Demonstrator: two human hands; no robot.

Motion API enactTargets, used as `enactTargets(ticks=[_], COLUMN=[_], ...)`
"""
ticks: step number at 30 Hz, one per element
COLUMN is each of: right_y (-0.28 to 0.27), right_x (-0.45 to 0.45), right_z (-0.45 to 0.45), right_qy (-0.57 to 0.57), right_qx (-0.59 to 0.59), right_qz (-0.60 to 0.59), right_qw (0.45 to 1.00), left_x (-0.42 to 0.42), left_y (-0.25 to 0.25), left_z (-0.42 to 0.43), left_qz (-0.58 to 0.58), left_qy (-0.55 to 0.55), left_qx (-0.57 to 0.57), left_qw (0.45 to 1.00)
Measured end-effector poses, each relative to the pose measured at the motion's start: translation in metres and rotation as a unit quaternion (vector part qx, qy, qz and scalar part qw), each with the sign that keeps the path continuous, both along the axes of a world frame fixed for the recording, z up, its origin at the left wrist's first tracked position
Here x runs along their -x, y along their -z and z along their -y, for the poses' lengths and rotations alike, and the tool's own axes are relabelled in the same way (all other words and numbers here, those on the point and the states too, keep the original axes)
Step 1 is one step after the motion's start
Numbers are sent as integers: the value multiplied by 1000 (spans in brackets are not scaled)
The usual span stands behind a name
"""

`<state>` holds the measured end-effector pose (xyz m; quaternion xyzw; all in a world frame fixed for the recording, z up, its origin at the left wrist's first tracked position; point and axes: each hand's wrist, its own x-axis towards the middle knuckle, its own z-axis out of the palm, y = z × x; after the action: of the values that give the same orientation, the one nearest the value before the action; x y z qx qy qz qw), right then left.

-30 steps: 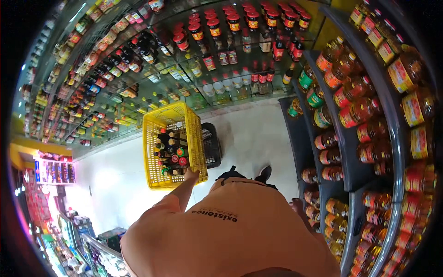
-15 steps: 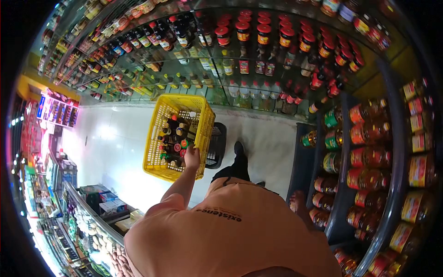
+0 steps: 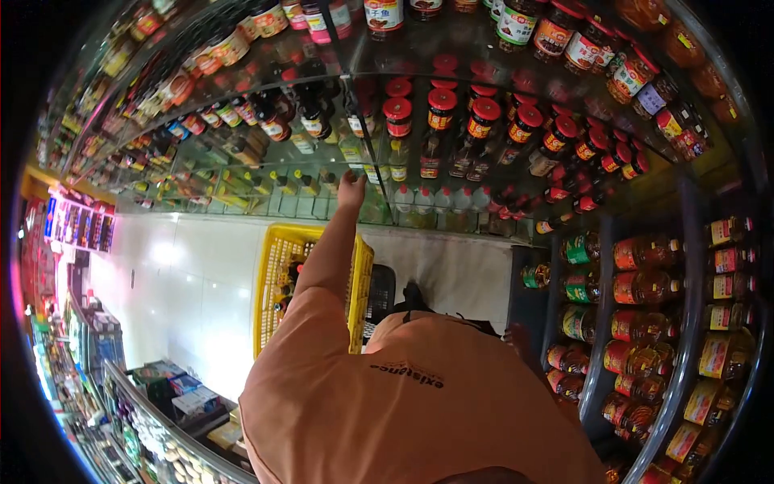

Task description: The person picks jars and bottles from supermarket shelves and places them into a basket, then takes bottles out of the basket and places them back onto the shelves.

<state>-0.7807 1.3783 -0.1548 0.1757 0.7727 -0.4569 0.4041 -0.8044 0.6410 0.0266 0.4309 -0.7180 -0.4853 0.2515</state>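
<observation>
1. Big change: your left hand has come off the yellow crate and is now up at the glass shelving. So the crate isn't being held by it anymore, and your reach is all about the shelf, I'd say.
2. Grip check: the left fingers look bunched, but I can't tell if they're pressed together or pinching a bottle. Small bottles sit just left of them, so contact is anyone's guess.
3. The crate is below that grip, back toward your body, with dark bottles inside, partly behind your forearm. The black basket is right beside it, on the right.
4. Red-lidded jars are up and right of the grip, while clear bottles are off to its right.
5. Your right hand is low by your side, near the oil bottles. Too dark to tell its finger state, sorry.
</observation>
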Motion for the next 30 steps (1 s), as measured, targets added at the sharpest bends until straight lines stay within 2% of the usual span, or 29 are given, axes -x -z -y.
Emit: enactTargets(ticks=[2, 4, 5, 6, 8, 9, 10, 12, 13, 14, 15, 16, 17, 18, 19, 20, 21, 22, 23, 24, 25, 26, 27, 28, 30], right_y=[-11, -45, -80, -104, -95, -84, -81, -75, -68, -60, -49, -58, -67, -97, -123, -43, 31, 104, -27, -80, -100, 2, -96, -144, -190], right_x=[23, 19, 7, 3, 4, 3, -2, -13, -19, -22, -23, -22, -16, -3, 5, 12, 19, 25, 27, 48, 58, 73, 79, 86, 93], right_z=[4, 28, 44, 59, 49, 32, 17, -9, -19, -25, -31, -26, -23, 1, 22, -14, -47, -79, 5, 58, 81, 55, 130, 177, 252], right_qy=[125, 115, 28, -59, -71, -87, -84, -14, -14, -134, -251, -357, -363, -279, -175, -205, -231, -254, -255, -307, -358, -450, -373, -375, -359], right_qx=[226, 227, 136, 42, 35, 27, 27, 145, 142, 113, 82, 51, 53, 1, -54, 25, 113, 200, 22, -65, -151, -99, -75, -36, 45], right_qz=[111, 111, 5, -101, -59, -16, -17, 24, 28, -147, -314, -467, -463, -248, -14, -70, -123, -168, -226, -207, -187, -430, -303, -261, -232], right_qw=[960, 961, 990, 992, 995, 996, 996, 989, 989, 973, 912, 807, 807, 928, 983, 976, 958, 931, 940, 927, 902, 776, 874, 889, 903], left_x=[30, 56, 72, 82, 97, 87, 84, 81, 75, 67, 55, 43, 32, 21, 6, -11, -24, -37, -54, -71, -85, -100, -115, -126, -144], left_y=[-1, 32, 45, 59, 79, 29, 14, 5, 8, 13, 3, -1, 11, 12, 8, 3, -27, -26, -22, -19, -52, -64, -70, -82, -117], left_z=[17, 43, 53, 66, 89, 61, 52, 45, 47, 43, 33, 25, 24, 21, 13, 3, -11, -10, -8, -8, -21, -28, -32, -37, -61], left_qz=[46, 22, 28, 26, 34, 86, 85, 70, 51, 56, 56, 55, 19, 22, -1, -22, -5, 2, -44, -91, -62, -52, -80, -112, -111], left_qy=[15, 54, 24, 29, 78, 76, 80, 69, 82, 81, 67, 51, 17, 11, -53, -117, -146, -152, -164, -177, -201, -213, -221, -228, -228], left_qx=[11, 103, 137, 138, 101, 181, 181, 182, 261, 257, 194, 131, 164, 164, 155, 146, 175, 174, 141, 109, 96, 93, 25, -41, -52], left_qw=[999, 993, 990, 990, 991, 977, 977, 978, 960, 961, 977, 989, 986, 986, 986, 982, 974, 973, 975, 974, 973, 971, 972, 966, 966])
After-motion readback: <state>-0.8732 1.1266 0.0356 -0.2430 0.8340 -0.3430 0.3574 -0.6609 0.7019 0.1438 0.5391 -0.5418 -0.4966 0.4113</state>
